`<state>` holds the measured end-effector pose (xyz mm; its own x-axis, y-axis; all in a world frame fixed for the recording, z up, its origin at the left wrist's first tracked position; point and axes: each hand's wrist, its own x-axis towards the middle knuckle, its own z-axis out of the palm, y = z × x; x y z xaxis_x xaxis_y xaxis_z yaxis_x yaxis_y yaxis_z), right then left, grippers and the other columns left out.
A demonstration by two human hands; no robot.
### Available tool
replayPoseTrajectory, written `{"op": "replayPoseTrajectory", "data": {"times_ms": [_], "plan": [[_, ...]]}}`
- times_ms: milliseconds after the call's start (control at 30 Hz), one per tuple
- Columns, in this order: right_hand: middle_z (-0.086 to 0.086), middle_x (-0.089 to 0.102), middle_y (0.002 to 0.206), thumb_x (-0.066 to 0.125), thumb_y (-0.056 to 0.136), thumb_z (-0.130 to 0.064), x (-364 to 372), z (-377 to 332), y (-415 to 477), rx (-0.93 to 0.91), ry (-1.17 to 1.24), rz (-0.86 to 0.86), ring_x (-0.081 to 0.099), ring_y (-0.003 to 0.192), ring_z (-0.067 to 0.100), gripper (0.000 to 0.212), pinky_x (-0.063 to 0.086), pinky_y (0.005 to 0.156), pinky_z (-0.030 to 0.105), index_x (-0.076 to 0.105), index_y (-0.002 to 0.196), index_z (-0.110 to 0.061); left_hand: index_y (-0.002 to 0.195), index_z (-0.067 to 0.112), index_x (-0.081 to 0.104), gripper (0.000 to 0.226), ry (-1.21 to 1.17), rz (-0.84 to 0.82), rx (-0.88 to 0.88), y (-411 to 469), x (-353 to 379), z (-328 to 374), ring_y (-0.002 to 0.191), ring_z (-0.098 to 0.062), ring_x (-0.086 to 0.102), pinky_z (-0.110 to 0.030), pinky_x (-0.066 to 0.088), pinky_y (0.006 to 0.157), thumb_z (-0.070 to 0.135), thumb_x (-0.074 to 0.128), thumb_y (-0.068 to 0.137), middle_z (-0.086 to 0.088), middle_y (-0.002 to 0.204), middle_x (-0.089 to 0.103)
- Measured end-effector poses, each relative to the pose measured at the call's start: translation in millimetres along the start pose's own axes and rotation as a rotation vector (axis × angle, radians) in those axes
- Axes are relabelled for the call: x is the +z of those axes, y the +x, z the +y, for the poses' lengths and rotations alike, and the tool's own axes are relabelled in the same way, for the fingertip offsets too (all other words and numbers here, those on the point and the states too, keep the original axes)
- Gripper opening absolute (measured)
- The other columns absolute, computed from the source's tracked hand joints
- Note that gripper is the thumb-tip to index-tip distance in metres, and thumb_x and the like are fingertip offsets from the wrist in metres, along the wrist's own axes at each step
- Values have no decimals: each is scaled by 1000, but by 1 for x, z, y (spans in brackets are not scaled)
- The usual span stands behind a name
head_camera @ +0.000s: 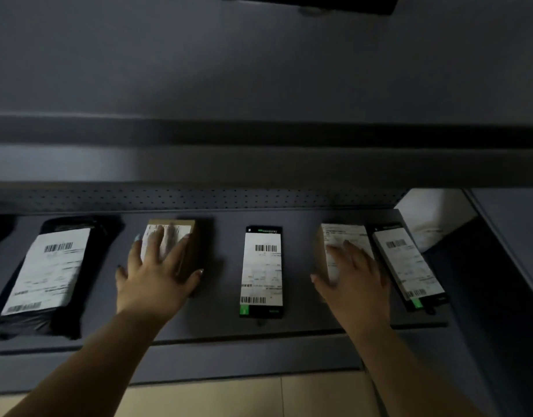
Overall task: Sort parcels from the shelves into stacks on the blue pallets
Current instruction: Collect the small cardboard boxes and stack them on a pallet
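Observation:
Several parcels lie in a row on a dark grey shelf [223,326]. My left hand [157,275] lies flat with fingers spread on a small brown cardboard box [190,248] with a white label. My right hand [354,284] rests fingers apart on a second brown labelled box [343,236]. Between them sits a slim black box [262,272] with a white barcode label and a green corner. A similar slim black box [409,266] lies angled just right of my right hand. At far left is a black plastic mailer bag [45,275] with a large label.
A perforated back panel [199,198] closes the shelf behind the parcels. An upper shelf [259,136] overhangs the row. A white bag or parcel [433,218] sits past the shelf's right end. Beige floor tiles [244,398] show below the shelf front.

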<state>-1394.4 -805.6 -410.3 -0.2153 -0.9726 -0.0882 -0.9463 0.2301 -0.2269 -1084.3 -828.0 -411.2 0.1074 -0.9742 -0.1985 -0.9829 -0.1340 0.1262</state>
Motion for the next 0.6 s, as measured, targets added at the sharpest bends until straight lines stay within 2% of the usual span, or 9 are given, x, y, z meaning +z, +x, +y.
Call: {"op": "replayPoseTrajectory", "data": {"times_ms": [67, 200, 300, 367, 467, 600], "plan": [[-14, 19, 151, 52, 83, -56, 9, 2, 2, 9, -4, 29, 14, 138, 16, 63, 28, 104, 57, 29, 140, -43, 145, 50, -2, 76, -24, -20, -13, 5, 11, -3, 143, -31, -11, -60, 16, 111, 69, 39, 84, 3, 158, -9], [-15, 32, 146, 61, 80, -47, 17, 7, 4, 8, 14, 111, 25, 133, 17, 57, 32, 97, 54, 40, 134, -43, 146, 46, 11, 76, -42, 43, 1, 6, 18, -4, 142, -32, -1, -59, 27, 104, 59, 53, 83, 3, 159, 1], [-8, 50, 135, 73, 72, -38, 14, 9, 1, -29, 67, 236, 42, 122, 25, 53, 35, 90, 56, 57, 122, -33, 145, 40, 29, 69, -52, 147, 21, 2, 13, 0, 140, -29, 12, -58, 31, 99, 53, 57, 83, 3, 157, 20], [-4, 55, 128, 76, 70, -35, 7, 8, -8, -75, 104, 338, 46, 116, 25, 48, 37, 89, 55, 63, 115, -29, 139, 35, 42, 62, -65, 259, 50, -9, 4, 4, 135, -30, 24, -60, 36, 91, 51, 58, 82, 1, 151, 35], [-5, 56, 125, 67, 71, -42, -13, -3, -34, -150, 187, 424, 46, 114, 21, 41, 37, 90, 49, 65, 109, -29, 133, 31, 49, 62, -130, 372, 77, -39, -13, 12, 130, -33, 35, -60, 42, 84, 56, 46, 76, -2, 143, 45], [-8, 64, 114, 62, 68, -47, -45, -34, -84, -259, 311, 514, 53, 106, 15, 35, 40, 86, 42, 72, 97, -30, 126, 27, 57, 58, -280, 519, 104, -97, -39, 18, 127, -33, 44, -57, 45, 89, 53, 48, 74, -2, 138, 52]]}}
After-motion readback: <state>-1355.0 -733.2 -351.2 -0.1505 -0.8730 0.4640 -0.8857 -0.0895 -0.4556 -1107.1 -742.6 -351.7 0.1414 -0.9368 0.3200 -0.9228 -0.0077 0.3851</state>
